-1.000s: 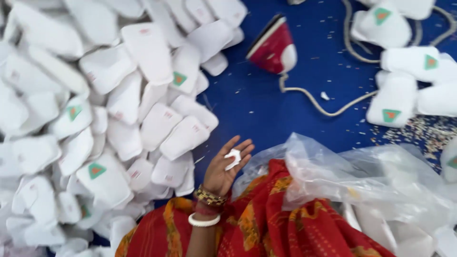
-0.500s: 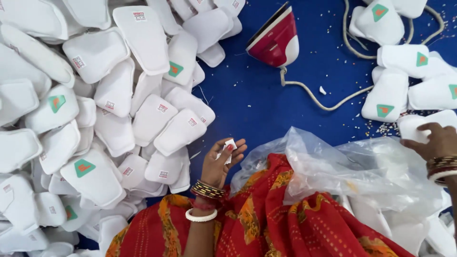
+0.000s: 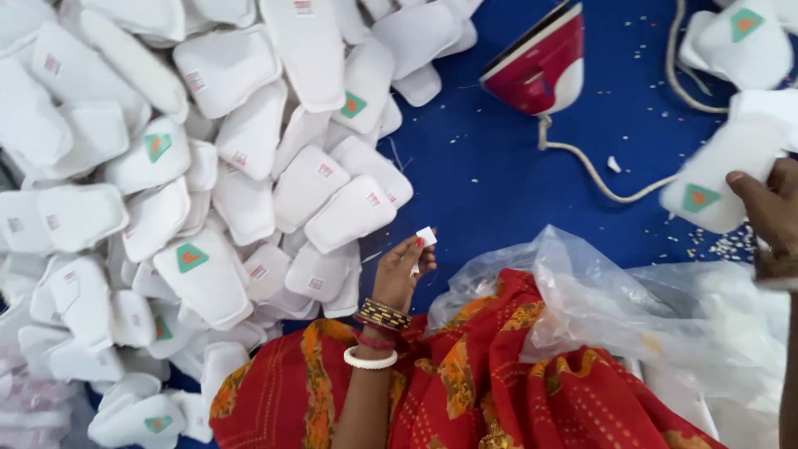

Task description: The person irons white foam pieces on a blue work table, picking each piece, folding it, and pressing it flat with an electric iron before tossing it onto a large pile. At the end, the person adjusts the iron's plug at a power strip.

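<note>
My left hand (image 3: pixel 403 270), with bangles at the wrist, pinches a small white paper slip (image 3: pixel 426 236) above the blue cloth, next to a big heap of white padded pieces (image 3: pixel 249 183). At the right edge my right hand (image 3: pixel 769 208) grips one white padded piece with a green triangle label (image 3: pixel 715 187), lifted off the cloth. Red and orange patterned fabric (image 3: pixel 499 382) covers my lap below both hands.
A red and white clothes iron (image 3: pixel 540 66) stands at the top centre, its cord (image 3: pixel 598 175) curling right. More white pieces (image 3: pixel 740 41) lie at the top right. Crumpled clear plastic sheeting (image 3: pixel 632 308) rests on my lap at the right. Blue cloth (image 3: pixel 490 166) covers the floor.
My left hand closed its fingers on the small slip and raised it. My right hand came in from the right and lifted a labelled white piece.
</note>
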